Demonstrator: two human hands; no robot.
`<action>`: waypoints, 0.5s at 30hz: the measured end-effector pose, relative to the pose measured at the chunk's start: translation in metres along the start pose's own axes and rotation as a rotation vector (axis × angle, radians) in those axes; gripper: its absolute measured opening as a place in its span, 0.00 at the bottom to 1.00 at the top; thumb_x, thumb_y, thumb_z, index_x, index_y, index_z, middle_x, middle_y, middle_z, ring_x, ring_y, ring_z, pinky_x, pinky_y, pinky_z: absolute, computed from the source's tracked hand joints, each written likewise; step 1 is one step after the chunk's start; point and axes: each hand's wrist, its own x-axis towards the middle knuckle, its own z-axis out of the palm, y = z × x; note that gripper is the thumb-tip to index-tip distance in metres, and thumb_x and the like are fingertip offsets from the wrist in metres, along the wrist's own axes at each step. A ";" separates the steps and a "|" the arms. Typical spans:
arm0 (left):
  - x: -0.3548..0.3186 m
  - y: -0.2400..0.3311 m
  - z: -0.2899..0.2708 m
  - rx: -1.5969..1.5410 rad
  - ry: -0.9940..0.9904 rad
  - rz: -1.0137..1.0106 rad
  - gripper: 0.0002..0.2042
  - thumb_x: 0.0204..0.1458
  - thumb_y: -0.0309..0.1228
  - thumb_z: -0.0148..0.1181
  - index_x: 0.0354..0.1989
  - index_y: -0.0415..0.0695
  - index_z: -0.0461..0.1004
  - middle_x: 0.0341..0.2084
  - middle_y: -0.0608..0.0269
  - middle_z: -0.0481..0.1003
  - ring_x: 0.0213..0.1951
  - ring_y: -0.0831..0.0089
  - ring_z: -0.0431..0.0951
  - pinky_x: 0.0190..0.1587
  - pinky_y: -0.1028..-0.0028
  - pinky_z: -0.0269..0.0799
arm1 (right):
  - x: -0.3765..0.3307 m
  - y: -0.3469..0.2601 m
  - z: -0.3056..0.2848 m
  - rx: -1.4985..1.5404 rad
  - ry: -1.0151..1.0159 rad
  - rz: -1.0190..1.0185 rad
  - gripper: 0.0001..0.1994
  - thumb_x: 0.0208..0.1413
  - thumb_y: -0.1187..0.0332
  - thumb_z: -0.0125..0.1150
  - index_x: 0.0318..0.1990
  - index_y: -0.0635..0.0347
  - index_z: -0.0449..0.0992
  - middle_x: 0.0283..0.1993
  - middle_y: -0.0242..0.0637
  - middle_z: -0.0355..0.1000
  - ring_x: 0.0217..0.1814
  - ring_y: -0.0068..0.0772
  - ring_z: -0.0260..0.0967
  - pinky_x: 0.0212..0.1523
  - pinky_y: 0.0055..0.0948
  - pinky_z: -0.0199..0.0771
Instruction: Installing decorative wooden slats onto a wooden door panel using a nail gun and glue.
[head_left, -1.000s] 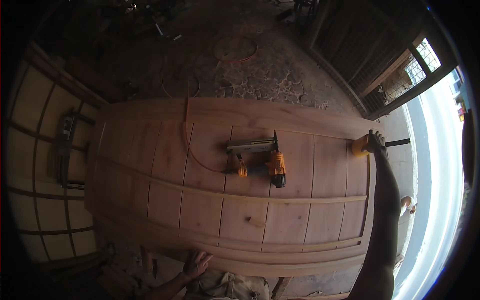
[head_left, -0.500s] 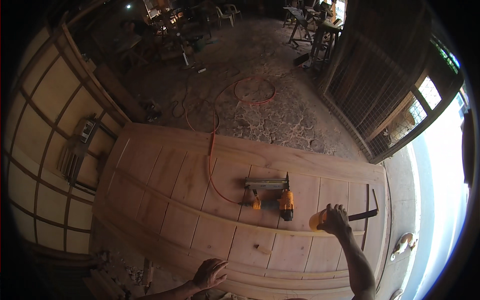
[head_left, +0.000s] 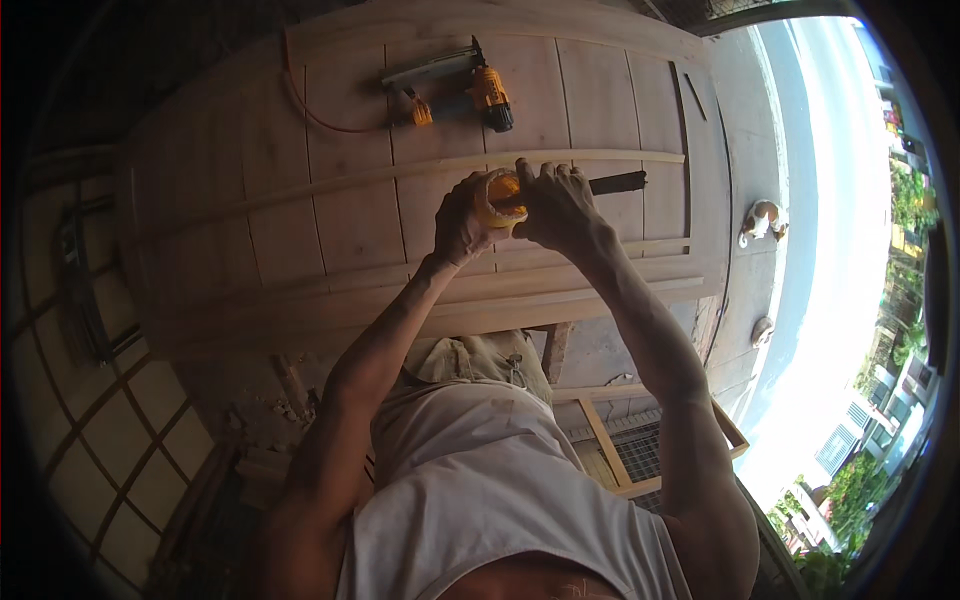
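Fingers of the left hand (head_left: 462,218) are curling closed around the yellow end of a hand tool (head_left: 500,190); fingers of the right hand (head_left: 556,202) are wrapping over the same yellow part from the other side, knuckles up. Both hands are touching one another at the tool. The tool's dark blade (head_left: 617,182) is sticking out past the right hand, long axis running roughly left to right, tip pointing to the person's right. What kind of tool it is cannot be told. Both forearms are reaching forward from the lower edge, elbows bent, meeting above the wooden panel door (head_left: 300,200) lying flat as the worktop. Farther away on the door, a yellow nail gun (head_left: 455,85) is lying with its orange hose (head_left: 310,110) attached, well apart from the hands.
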 end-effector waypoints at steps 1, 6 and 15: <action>-0.001 -0.004 0.007 -0.033 0.033 0.056 0.44 0.36 0.37 0.86 0.66 0.47 0.71 0.58 0.51 0.75 0.64 0.54 0.75 0.65 0.62 0.75 | -0.009 0.011 -0.001 -0.099 -0.106 -0.015 0.28 0.51 0.61 0.75 0.57 0.69 0.76 0.50 0.55 0.81 0.49 0.55 0.83 0.51 0.50 0.82; -0.012 -0.027 0.062 -0.025 0.104 0.196 0.42 0.39 0.35 0.85 0.67 0.47 0.70 0.62 0.54 0.73 0.64 0.55 0.76 0.68 0.61 0.74 | -0.052 0.016 0.020 -0.235 -0.019 -0.088 0.08 0.54 0.71 0.71 0.41 0.61 0.85 0.40 0.44 0.83 0.41 0.42 0.85 0.40 0.38 0.84; 0.011 -0.046 0.087 -0.075 -0.101 0.146 0.46 0.41 0.32 0.84 0.71 0.51 0.63 0.67 0.55 0.70 0.67 0.57 0.74 0.70 0.65 0.74 | -0.031 0.016 0.049 -0.097 -0.108 0.056 0.06 0.53 0.69 0.73 0.38 0.58 0.87 0.39 0.41 0.85 0.45 0.43 0.87 0.42 0.34 0.88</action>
